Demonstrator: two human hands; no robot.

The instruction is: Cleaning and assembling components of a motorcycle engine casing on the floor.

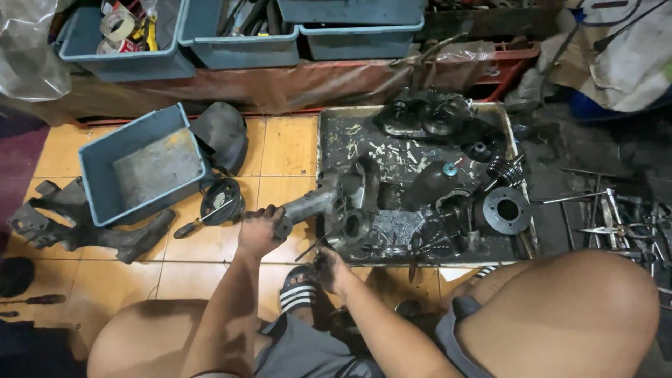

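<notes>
Two greasy hands work a heavy metal housing at the tray's left edge, frame centre.
Left of centre, the left hand clamps the housing's shaft; the right hand, fingers curled together, touches its underside, grip unclear. Oily palms could slip, dropping the casting onto the sandalled foot below.
</notes>
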